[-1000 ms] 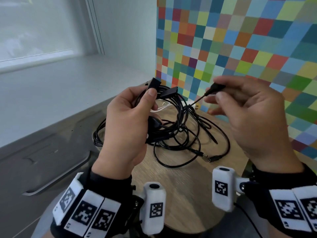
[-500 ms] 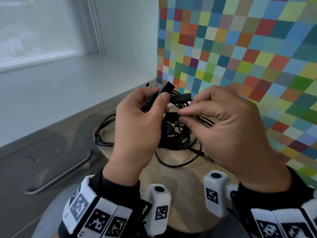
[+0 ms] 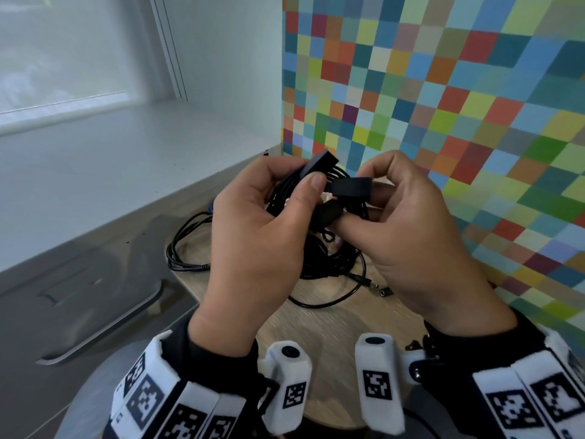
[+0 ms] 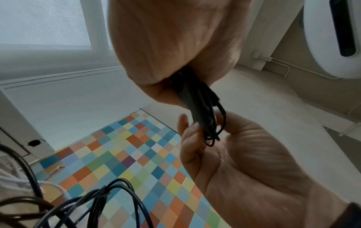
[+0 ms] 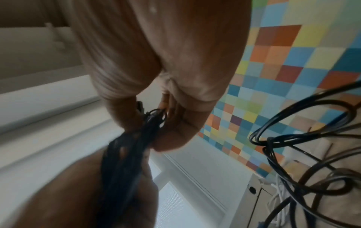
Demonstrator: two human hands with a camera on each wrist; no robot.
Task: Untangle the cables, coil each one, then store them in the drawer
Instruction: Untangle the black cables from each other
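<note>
Head view showed the left hand (image 3: 259,236) clutching the cable bundle (image 3: 319,258) steady while the right hand (image 3: 408,236) pinched a black plug (image 3: 351,186), apparently to work it free.

Head cam down; wrist cams up, blurry-ish.

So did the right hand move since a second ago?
Yes. The right hand came in leftward, away from the colourful checkered wall, and now meets the left hand at the black cables.
</note>
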